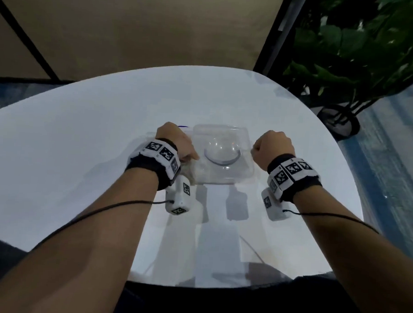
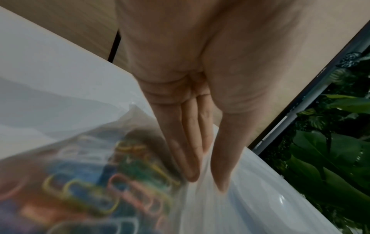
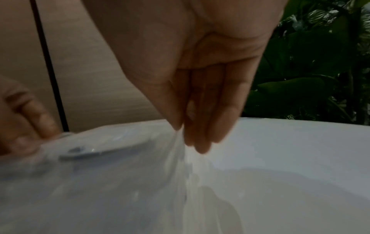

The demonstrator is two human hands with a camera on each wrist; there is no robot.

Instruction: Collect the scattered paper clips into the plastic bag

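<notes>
Both hands' fingers (image 2: 192, 158) (image 3: 202, 126) pinch crinkly clear plastic bag (image 3: 120, 190); glossy colored paper clips (image 2: 90, 190) inside.

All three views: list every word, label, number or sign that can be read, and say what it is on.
No readable words or numbers in any view.
Left wrist band: black-and-white square code markers, no text.
Right wrist band: the same markers; tiny marks beside them too small to read.
Plastic bag: no print visible.

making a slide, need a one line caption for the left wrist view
Left hand pinches the clear plastic bag, coloured paper clips blurred inside it.
</notes>
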